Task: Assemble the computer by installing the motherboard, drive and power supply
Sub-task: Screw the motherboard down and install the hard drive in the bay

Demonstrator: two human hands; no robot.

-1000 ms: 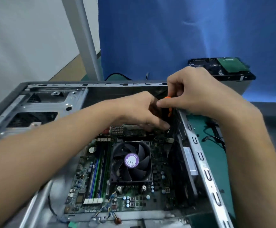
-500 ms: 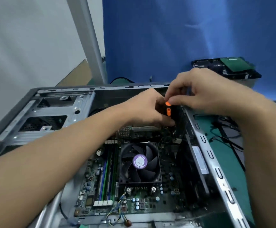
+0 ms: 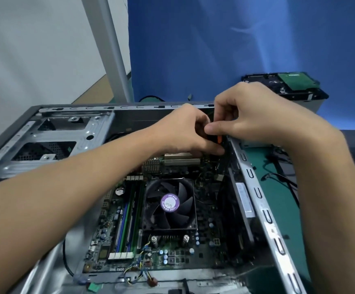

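Moved: right hand (image 3: 255,115) thumb now hides more of orange-black plastic screwdriver (image 3: 219,139).
Fingers: both clamped on it, left hand (image 3: 185,132) lower.

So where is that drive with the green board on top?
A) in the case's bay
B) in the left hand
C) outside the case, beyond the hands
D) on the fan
C: the drive lies outside the case, far right behind the right hand, which with the left hand grips a screwdriver.
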